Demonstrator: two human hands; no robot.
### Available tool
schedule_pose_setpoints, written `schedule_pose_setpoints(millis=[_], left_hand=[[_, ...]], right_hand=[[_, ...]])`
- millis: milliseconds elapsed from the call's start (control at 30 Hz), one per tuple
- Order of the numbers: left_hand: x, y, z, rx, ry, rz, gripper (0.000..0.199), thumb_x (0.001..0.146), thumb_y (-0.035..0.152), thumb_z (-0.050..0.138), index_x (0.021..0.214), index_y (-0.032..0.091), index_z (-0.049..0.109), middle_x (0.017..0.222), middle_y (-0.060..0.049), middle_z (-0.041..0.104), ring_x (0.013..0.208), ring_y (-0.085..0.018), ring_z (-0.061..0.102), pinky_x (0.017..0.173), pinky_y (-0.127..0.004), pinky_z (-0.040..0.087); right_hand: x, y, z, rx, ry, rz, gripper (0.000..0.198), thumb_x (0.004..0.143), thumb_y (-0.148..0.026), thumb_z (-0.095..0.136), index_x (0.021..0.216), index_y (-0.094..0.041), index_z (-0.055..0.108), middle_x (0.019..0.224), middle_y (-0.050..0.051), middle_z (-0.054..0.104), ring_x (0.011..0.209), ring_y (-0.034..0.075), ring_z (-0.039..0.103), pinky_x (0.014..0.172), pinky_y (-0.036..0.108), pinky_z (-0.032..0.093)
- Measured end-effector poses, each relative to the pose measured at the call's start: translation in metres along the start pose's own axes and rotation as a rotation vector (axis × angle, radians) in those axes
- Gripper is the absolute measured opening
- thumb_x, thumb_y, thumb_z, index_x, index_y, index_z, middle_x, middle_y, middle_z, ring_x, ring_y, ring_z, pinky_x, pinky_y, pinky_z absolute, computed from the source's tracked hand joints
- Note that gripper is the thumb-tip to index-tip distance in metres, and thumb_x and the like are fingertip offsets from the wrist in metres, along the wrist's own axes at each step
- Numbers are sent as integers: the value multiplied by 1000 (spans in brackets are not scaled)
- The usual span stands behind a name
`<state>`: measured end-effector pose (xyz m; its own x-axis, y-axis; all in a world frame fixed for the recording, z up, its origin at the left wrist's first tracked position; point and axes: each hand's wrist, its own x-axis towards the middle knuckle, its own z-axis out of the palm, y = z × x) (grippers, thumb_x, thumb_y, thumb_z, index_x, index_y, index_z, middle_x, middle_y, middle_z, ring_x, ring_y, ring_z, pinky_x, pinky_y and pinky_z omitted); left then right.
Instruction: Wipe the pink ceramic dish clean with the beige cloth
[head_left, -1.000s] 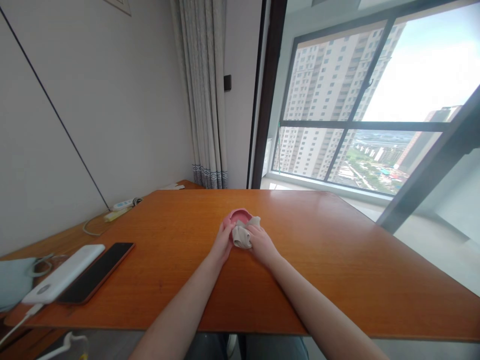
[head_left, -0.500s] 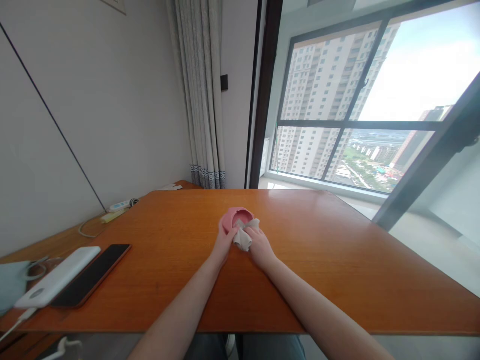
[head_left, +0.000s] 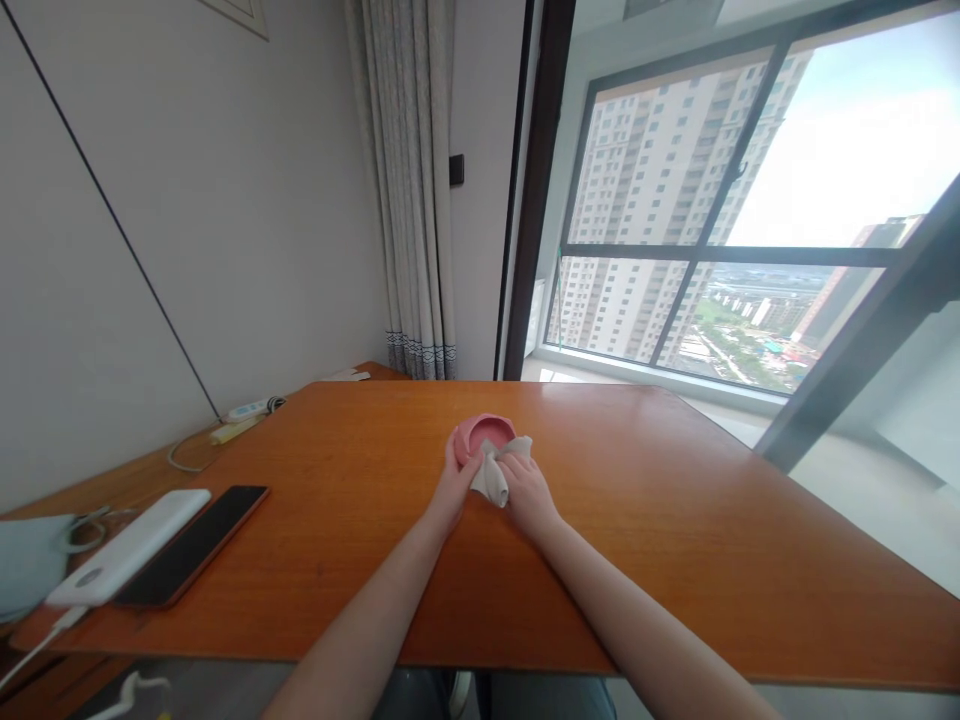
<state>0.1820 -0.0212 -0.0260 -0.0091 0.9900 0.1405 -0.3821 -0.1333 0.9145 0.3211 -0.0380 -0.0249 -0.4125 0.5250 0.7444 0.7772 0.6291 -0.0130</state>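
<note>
A pink bowl [head_left: 471,432] is tilted toward me above the middle of the wooden table [head_left: 615,500], its hollow side showing. My left hand [head_left: 455,482] is closed on its left and near rim, the thumb lying along the front. In my right hand [head_left: 527,488] is a pale cloth [head_left: 491,478], bunched under the fingers and pressed at the bowl's near right rim. One end of the cloth hangs down between the two hands. My right fingertips are partly covered by the cloth.
On the table's left lie a black phone [head_left: 193,545] and a white power bank [head_left: 131,545] with a cable plugged in. A power strip [head_left: 251,410] rests farther back by the wall. A large window [head_left: 697,250] stands at the right.
My right hand and the cloth have shifted slightly to the right along the bowl. The bowl's opening shows a little more. The whole view has also shifted slightly.
</note>
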Motion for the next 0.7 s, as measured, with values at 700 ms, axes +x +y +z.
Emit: schedule_pose_setpoints(millis=[700], left_hand=[[11,49,-46,-75,-428,-578,61,76,68,43,105,18,61,99,-11,68,91,-24,65,76,-33,50]], right_hand=[[-1,-7,-2,232,-32,-208,15,88,-19,44,88,-16,59,83,7,59,81,18,55,78,33,49]])
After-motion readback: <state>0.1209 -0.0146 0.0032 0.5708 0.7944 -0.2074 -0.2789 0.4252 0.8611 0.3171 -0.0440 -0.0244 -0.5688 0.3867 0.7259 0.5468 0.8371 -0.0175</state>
